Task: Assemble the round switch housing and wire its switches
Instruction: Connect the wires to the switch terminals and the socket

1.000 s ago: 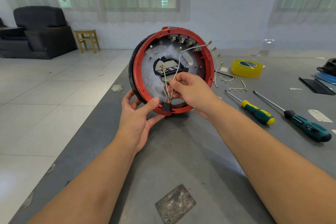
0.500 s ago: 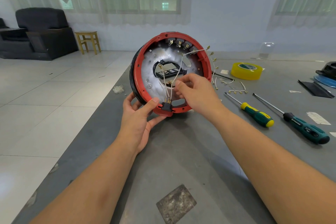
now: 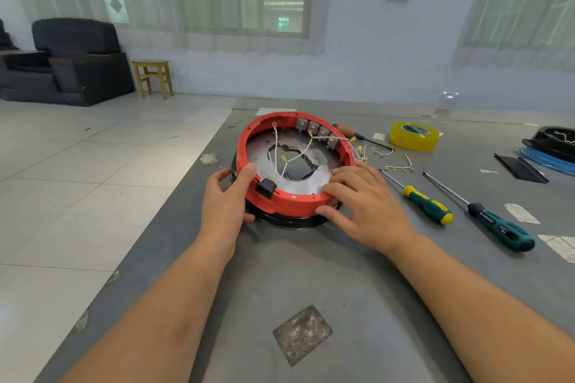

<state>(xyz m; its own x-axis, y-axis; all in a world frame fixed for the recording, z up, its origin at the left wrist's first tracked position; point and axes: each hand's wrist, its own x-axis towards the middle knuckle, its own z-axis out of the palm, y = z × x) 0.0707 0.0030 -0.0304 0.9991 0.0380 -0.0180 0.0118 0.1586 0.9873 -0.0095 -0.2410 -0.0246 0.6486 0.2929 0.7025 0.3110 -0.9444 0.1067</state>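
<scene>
Between the hands, on the bench, the round switch housing is laid flat. Its left rim is gripped by the left hand; the right hand rests loose-fingered on its right edge, hiding it.

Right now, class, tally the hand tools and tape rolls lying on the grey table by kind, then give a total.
Screwdrivers: 3, namely the green-and-yellow-handled screwdriver, the dark teal-handled screwdriver and the brown-handled screwdriver behind the round red switch housing
Yellow tape rolls: 1
Total: 4
</scene>
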